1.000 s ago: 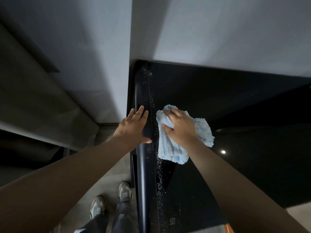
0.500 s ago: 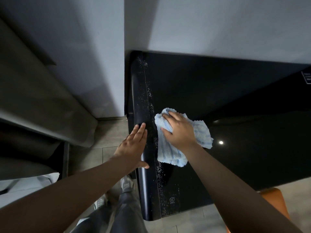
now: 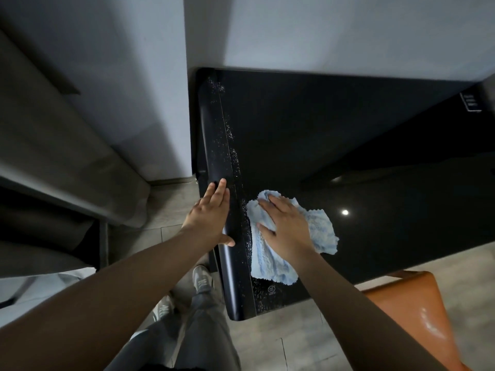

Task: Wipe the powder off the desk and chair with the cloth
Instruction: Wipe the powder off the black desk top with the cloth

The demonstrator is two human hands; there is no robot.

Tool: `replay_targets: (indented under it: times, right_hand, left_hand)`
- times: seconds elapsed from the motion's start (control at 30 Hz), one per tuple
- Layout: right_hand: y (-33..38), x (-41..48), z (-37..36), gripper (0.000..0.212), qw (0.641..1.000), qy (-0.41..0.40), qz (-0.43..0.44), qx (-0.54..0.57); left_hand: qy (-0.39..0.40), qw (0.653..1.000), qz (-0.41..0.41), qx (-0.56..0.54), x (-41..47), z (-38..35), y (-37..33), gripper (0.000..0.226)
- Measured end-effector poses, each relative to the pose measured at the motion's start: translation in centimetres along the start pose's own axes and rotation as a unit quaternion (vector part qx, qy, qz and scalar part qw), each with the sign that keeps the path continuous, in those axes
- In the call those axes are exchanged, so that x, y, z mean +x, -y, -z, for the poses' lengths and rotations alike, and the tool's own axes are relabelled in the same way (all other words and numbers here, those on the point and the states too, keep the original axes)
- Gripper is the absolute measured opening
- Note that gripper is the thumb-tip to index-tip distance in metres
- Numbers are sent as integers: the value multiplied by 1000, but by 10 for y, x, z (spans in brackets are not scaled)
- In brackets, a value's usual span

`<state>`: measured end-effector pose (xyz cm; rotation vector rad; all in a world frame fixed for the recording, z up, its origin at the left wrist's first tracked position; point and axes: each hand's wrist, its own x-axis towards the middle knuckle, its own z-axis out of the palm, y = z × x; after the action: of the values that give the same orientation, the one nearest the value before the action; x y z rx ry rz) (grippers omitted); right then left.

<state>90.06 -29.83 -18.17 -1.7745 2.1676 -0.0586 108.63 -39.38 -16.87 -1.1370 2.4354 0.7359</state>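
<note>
Two bare hands work at the left end of a glossy black desk (image 3: 334, 135). Flat and spread, the right hand (image 3: 288, 231) presses a crumpled light blue cloth (image 3: 318, 231) onto the desktop, just inside the left edge. With fingers straight and together, the left hand (image 3: 211, 218) rests open against the rounded left edge. White powder (image 3: 232, 153) speckles a strip along that edge. An orange chair (image 3: 412, 306) sits at the near edge; bare desktop stretches right.
</note>
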Motion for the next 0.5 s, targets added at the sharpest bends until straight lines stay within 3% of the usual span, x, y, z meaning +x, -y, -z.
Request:
replay_targets:
  times: [0.5]
  right_hand:
    - [0,-84,-18,55,999,21,-29,-8]
  left_hand:
    - [11,1000,1,13,-3,4,-2,127]
